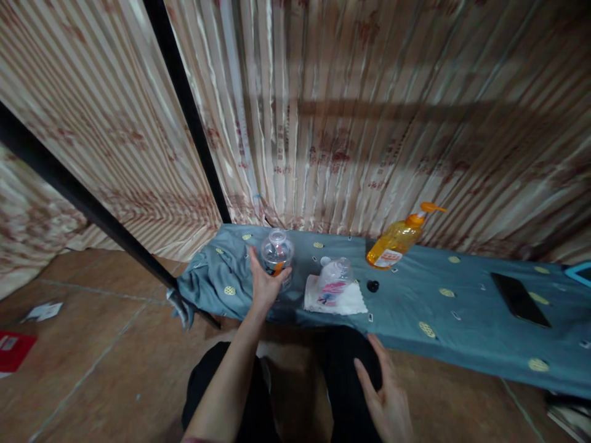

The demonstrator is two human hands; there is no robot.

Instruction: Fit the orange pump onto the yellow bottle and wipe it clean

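My left hand (266, 283) is wrapped round a clear plastic bottle (278, 247) with an orange and dark label, which stands uncapped near the left end of the cloth-covered bench. Thumb and forefinger press its two sides. My right hand (385, 394) rests on my right knee, fingers apart and nothing in it. Between the hands, a second clear bottle (336, 280) with pink print sits on a folded white cloth (355, 300). Just right of that lies a small black cap (373, 285). Behind the cap stands a pump bottle (392, 243) of orange-yellow liquid.
A blue-grey patterned cloth (410, 301) covers the low bench. On its right lie a dark phone (519, 298) and a blue-edged object (579, 272). Black poles (189, 111) rise at the left, and a striped curtain (323, 123) hangs behind. A red item (16, 351) lies on the floor.
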